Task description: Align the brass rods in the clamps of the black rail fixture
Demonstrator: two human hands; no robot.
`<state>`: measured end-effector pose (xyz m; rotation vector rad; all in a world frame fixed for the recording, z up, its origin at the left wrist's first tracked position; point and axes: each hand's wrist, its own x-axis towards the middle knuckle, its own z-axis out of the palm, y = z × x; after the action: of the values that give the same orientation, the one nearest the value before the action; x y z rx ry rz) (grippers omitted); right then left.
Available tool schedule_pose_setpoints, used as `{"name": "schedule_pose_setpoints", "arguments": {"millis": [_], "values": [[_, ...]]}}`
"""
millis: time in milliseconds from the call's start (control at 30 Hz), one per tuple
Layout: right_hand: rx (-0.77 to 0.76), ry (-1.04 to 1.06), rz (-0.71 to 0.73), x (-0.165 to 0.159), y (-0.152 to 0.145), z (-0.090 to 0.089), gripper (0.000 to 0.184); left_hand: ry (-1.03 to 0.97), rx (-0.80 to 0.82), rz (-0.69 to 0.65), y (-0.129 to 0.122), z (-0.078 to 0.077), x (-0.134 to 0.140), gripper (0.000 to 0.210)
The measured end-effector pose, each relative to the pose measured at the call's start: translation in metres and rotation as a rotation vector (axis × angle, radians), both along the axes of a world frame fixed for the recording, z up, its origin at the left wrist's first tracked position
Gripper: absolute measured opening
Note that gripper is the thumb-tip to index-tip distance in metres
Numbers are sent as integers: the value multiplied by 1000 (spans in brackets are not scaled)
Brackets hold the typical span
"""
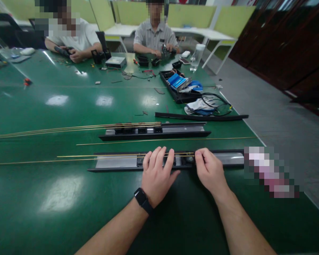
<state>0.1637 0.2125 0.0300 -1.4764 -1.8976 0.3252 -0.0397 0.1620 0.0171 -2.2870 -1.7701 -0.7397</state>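
Observation:
A long black channel (117,162) with a silvery inner floor lies across the near part of the table, with black blocks set inside it. Thin brass rods (82,156) run along the channel and stick out past its left end. My left hand (158,173), wearing a black watch, rests palm down over the channel, its fingers stretched out across the rods. At the right ends of the rods, my right hand (209,169) is closed in a pinch on a brass rod; the fingertips partly hide the grip. Another brass rod (149,141) lies loose behind the channel.
Behind lies a second channel (186,130) with rods, then a black strip (199,116). A black tray (175,92) holds blue parts, beside gloves (200,106) and cables. Two people sit across the green table (101,198). A bottle (198,58) stands at the far right; a blurred object is near the right edge.

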Motion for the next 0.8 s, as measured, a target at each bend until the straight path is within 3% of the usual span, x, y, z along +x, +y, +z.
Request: {"name": "schedule_pose_setpoints", "arguments": {"millis": [800], "values": [[108, -29, -31, -2, 1, -9, 33, -18, -11, -71, -4, 3, -7, 73]]}}
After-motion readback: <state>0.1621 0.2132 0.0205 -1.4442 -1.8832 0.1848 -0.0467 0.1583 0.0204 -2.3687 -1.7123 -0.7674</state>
